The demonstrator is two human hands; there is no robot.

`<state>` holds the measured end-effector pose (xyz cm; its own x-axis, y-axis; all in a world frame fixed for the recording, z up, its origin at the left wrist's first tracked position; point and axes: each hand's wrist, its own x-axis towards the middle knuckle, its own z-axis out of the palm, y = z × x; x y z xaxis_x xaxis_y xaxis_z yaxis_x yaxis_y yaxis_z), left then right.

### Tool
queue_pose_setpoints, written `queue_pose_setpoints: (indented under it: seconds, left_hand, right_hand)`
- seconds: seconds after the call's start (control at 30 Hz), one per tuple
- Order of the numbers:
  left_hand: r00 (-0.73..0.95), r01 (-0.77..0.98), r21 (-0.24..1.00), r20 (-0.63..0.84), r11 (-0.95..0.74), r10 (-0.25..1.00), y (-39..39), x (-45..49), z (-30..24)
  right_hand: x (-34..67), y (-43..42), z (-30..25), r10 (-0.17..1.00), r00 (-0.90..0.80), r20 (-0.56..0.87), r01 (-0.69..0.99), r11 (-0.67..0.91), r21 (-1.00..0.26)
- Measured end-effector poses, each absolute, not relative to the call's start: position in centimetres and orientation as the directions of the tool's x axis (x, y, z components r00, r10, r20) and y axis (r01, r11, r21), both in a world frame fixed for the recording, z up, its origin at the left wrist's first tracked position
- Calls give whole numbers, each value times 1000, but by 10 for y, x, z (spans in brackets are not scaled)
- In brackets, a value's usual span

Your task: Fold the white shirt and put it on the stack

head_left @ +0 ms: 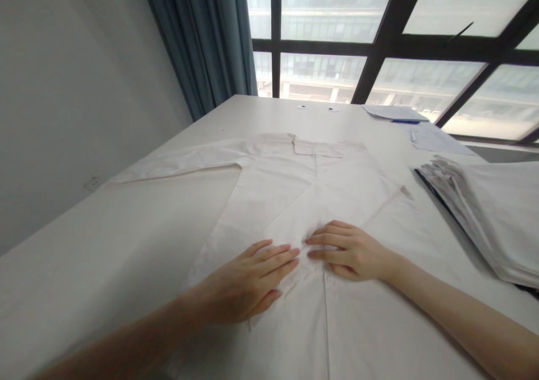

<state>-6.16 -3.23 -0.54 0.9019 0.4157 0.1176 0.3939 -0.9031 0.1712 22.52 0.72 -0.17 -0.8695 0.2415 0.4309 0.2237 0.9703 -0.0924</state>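
While a white shirt [290, 211] was spread on a white table [151, 239] beneath the left hand [256, 284] and the right hand [345, 251], its front was touched by both. The left was laid flat, fingers extended; the right was lightly bent, and whether fabric was pinched by it could not be told. The fingertips were separated by a narrow gap. The collar [318, 149] was positioned beyond the hands, and one sleeve [181, 164] was extended far to their left. To the right of the right hand, a layered white stack [497, 211] was placed; whether it was enclosed by a cover could not be determined. Farther beyond that hand, papers [393, 113] were topped by a blue pen [406, 122].
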Motion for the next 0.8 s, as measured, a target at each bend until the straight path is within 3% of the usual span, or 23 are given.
queue_pose_setpoints:
  seconds: [0.13, 0.37, 0.47, 0.7, 0.8]
  left_hand:
    - [902, 401, 175, 97, -899, 421, -32, -61, -3]
    - [906, 390, 191, 99, -901, 413, -31, -60, -3]
    - [902, 394, 200, 104, -897, 419, -31, -61, -4]
    - [906, 378, 225, 108, -898, 409, -31, -61, -5]
    - [912, 365, 230, 109, -902, 396, -30, -61, -4]
  right_hand:
    - [227, 9, -4, 251, -863, 439, 234, 968, -92]
    - [222, 12, -13, 456, -765, 455, 398, 890, -224]
    - [219, 10, -13, 444, -768, 462, 398, 895, -199]
    - [219, 7, -3, 310, -839, 447, 343, 939, -9]
    - [219, 8, -2, 310, -859, 406, 334, 943, -14]
